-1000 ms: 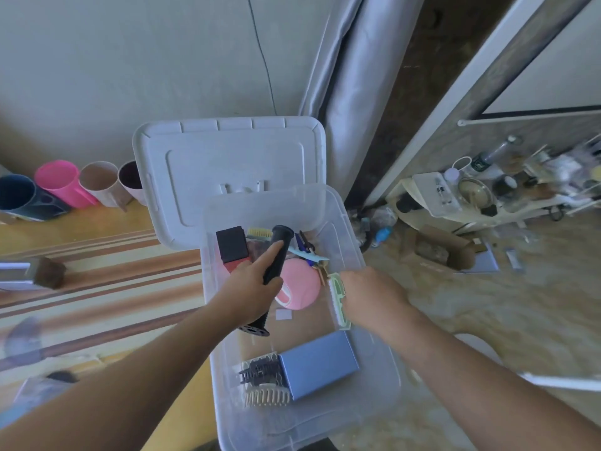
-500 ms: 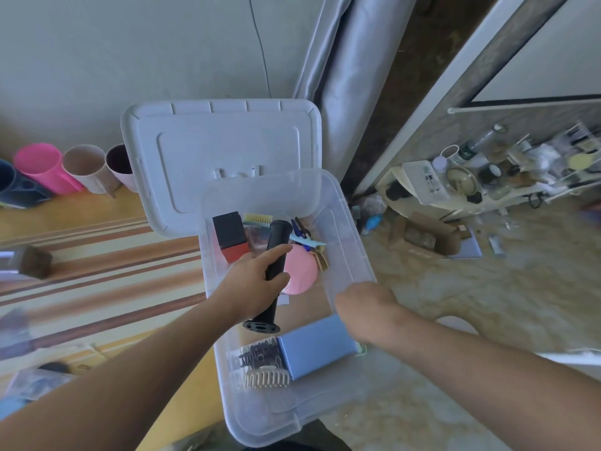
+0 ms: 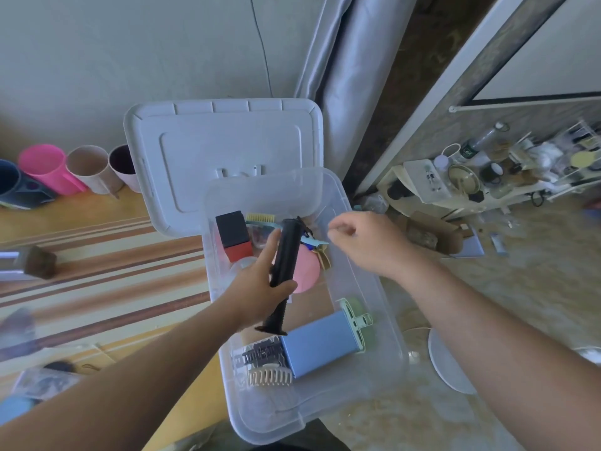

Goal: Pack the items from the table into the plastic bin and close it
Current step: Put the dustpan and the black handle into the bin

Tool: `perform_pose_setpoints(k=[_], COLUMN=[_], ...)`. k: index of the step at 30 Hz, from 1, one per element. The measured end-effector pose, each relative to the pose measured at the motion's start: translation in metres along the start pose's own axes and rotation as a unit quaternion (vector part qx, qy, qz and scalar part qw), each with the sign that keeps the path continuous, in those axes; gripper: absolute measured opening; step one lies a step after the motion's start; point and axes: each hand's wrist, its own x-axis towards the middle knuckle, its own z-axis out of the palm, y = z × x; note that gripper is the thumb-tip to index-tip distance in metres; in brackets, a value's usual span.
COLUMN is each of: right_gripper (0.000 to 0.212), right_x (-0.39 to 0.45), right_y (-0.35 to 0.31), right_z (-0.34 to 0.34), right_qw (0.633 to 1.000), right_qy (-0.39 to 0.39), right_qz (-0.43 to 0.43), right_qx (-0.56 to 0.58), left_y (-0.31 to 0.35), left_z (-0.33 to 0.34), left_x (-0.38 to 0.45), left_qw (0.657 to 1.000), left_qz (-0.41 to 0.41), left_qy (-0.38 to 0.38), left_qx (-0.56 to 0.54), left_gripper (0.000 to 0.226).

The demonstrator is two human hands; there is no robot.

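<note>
The clear plastic bin (image 3: 385,307) stands open at the table's right edge, its white lid (image 3: 227,148) leaning behind it. My left hand (image 3: 255,284) grips a black ribbed handle (image 3: 287,252) over the bin's middle. My right hand (image 3: 367,244) hovers above the right rim, fingers loosely curled and holding nothing. Inside lie a blue box (image 3: 318,348), a pale green plastic piece (image 3: 356,315) against its right end, hair clips (image 3: 265,366), a pink round item (image 3: 307,271) and a black and red box (image 3: 235,236).
The striped table (image 3: 97,271) carries a brush (image 3: 37,262) at the left and cups (image 3: 48,169) along the wall. More small items lie blurred at the near left corner. On the floor to the right are a cardboard box (image 3: 435,239) and a cluttered low shelf (image 3: 455,180).
My right hand set the green piece down beside the blue box, let go and rose to the right rim. My left hand kept the black handle over the bin.
</note>
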Motion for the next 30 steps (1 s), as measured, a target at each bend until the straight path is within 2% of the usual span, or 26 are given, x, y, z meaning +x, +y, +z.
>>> perform_pose_setpoints(k=[2, 4, 6, 8, 10, 12, 14, 16, 18, 20, 22, 23, 25, 26, 28, 30], right_gripper=[0.031, 0.050, 0.045, 0.035, 0.043, 0.049, 0.045, 0.040, 0.039, 0.044, 0.049, 0.048, 0.046, 0.047, 0.051, 0.052], right_x=[0.004, 0.005, 0.003, 0.002, 0.004, 0.010, 0.025, 0.046, 0.068, 0.086, 0.098, 0.103, 0.110, 0.113, 0.115, 0.117], right_y=[0.000, 0.001, 0.001, 0.001, 0.003, 0.004, 0.007, 0.009, 0.012, 0.011, 0.009, 0.007, 0.008, 0.010, 0.018, 0.030], right_z=[0.023, 0.057, 0.083, 0.098, 0.104, 0.107, 0.106, 0.103, 0.102, 0.111, 0.127, 0.135, 0.145, 0.148, 0.153, 0.156], right_qw=[0.991, 0.981, 0.972, 0.959, 0.956, 0.960, 0.965, 0.967, 0.950, 0.938, 0.929, 0.925, 0.927, 0.929, 0.935, 0.937], right_qy=[-0.085, -0.161, -0.195, -0.224, -0.250, -0.243, -0.211, -0.133, -0.063, -0.038, -0.026, -0.019, 0.010, 0.021, 0.030, 0.044], right_qz=[0.017, 0.021, -0.001, -0.023, -0.067, -0.115, -0.153, -0.192, -0.217, -0.228, -0.246, -0.252, -0.251, -0.247, -0.240, -0.239], right_qx=[0.099, 0.102, 0.128, 0.170, 0.142, 0.076, 0.016, -0.103, -0.218, -0.259, -0.274, -0.282, -0.279, -0.273, -0.261, -0.252], left_y=[0.004, 0.002, -0.004, -0.009, -0.013, -0.010, -0.002, 0.004, 0.004, 0.005, 0.004, -0.001, -0.008, -0.012, -0.021, -0.031], left_z=[0.004, 0.008, 0.014, 0.020, 0.024, 0.025, 0.024, 0.022, 0.022, 0.023, 0.021, 0.021, 0.018, 0.018, 0.019, 0.020], left_x=[-0.001, 0.001, 0.001, -0.001, -0.003, -0.003, -0.004, -0.008, -0.012, -0.019, -0.024, -0.025, -0.029, -0.031, -0.034, -0.035], left_qw=[0.995, 0.973, 0.910, 0.840, 0.802, 0.785, 0.779, 0.805, 0.871, 0.941, 0.989, 0.995, 0.982, 0.966, 0.913, 0.874], left_qz=[-0.033, -0.080, -0.148, -0.198, -0.220, -0.235, -0.271, -0.305, -0.297, -0.235, -0.137, -0.086, -0.014, 0.018, 0.096, 0.127], left_qy=[0.005, 0.028, 0.040, 0.063, 0.094, 0.096, 0.085, 0.054, 0.024, 0.017, 0.020, 0.018, 0.000, -0.008, 0.009, 0.032], left_qx=[-0.091, -0.214, -0.384, -0.501, -0.548, -0.566, -0.559, -0.507, -0.391, -0.241, -0.044, 0.050, 0.190, 0.257, 0.397, 0.468], left_gripper=[0.110, 0.096, 0.065, 0.050, 0.040, 0.029, 0.022, 0.020, 0.023, 0.026, 0.027, 0.029, 0.033, 0.034, 0.032, 0.032])
